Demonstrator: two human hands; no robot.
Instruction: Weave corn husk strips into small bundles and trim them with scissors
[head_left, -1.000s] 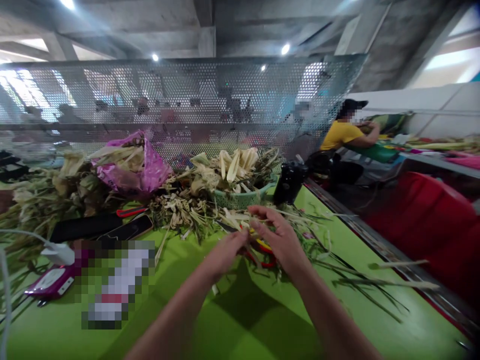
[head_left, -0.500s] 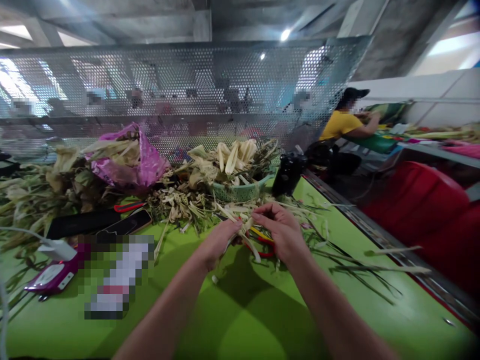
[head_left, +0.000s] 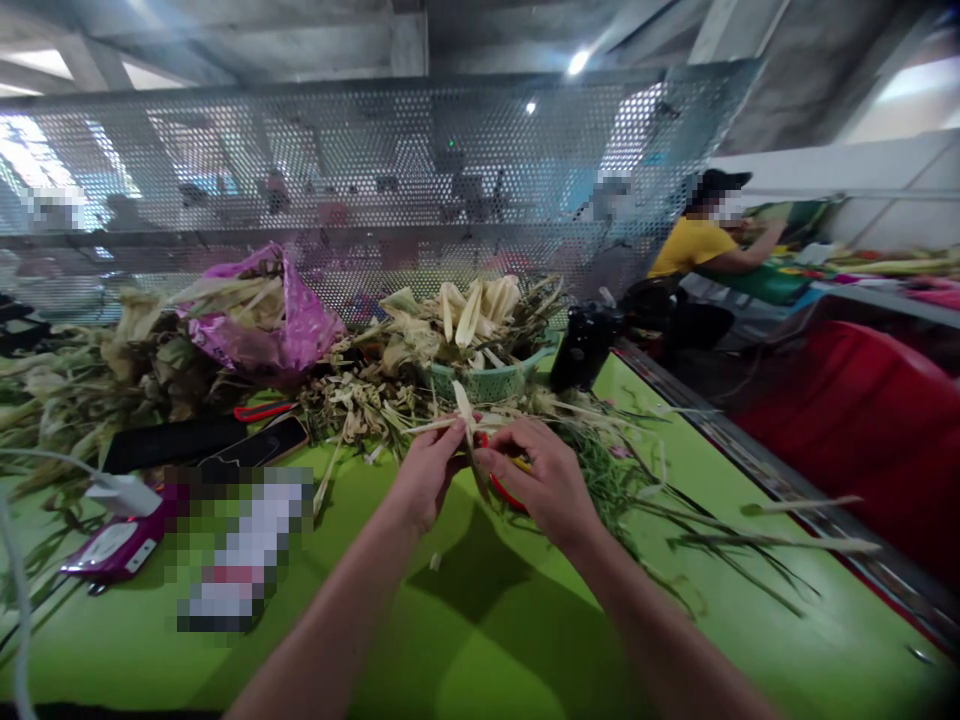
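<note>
My left hand (head_left: 424, 470) and my right hand (head_left: 536, 480) meet over a lime-green table (head_left: 480, 640), both pinched on a pale folded palm-leaf strip (head_left: 465, 415) that sticks up between the fingertips. Red-and-yellow scissors (head_left: 504, 488) lie on the table just under my right hand, mostly hidden by it. Behind the hands stands a green basket (head_left: 487, 382) heaped with pale leaf pieces, with loose trimmings scattered around it.
A pink plastic bag (head_left: 292, 325) of leaves and a leaf pile sit at the back left. Two dark phones (head_left: 217, 445), a purple device (head_left: 112, 545) and a black bottle (head_left: 583, 348) are on the table. A perforated metal screen (head_left: 360, 180) backs it. A person in yellow (head_left: 697, 250) works at right.
Both hands have drawn closer together and lifted slightly; the leaf strip now stands upright between the fingertips instead of lying low over the scissors.
</note>
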